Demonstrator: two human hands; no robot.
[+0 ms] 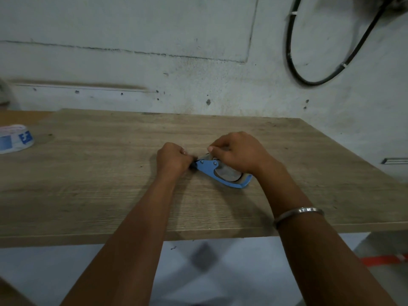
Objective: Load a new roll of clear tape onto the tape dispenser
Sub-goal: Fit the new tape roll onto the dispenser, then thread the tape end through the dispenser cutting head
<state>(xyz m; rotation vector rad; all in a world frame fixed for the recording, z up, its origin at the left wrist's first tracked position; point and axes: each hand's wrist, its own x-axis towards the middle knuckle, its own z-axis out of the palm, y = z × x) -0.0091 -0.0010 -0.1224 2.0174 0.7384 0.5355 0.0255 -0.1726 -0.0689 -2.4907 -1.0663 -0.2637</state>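
A blue tape dispenser (209, 168) lies on its side in the middle of the wooden table (110, 184). A roll of clear tape (227, 173) sits inside its frame, partly hidden. My left hand (173, 161) is closed around the dispenser's front end. My right hand (239, 152) rests over the roll, thumb and forefinger pinched near the top of the dispenser; whether they hold the tape's end is hidden. A silver bangle is on my right wrist.
A second tape roll in white and blue wrapping (15, 138) stands at the table's far left edge. A black cable loop (293, 62) hangs on the wall at the back right. The table's near edge runs just below my forearms.
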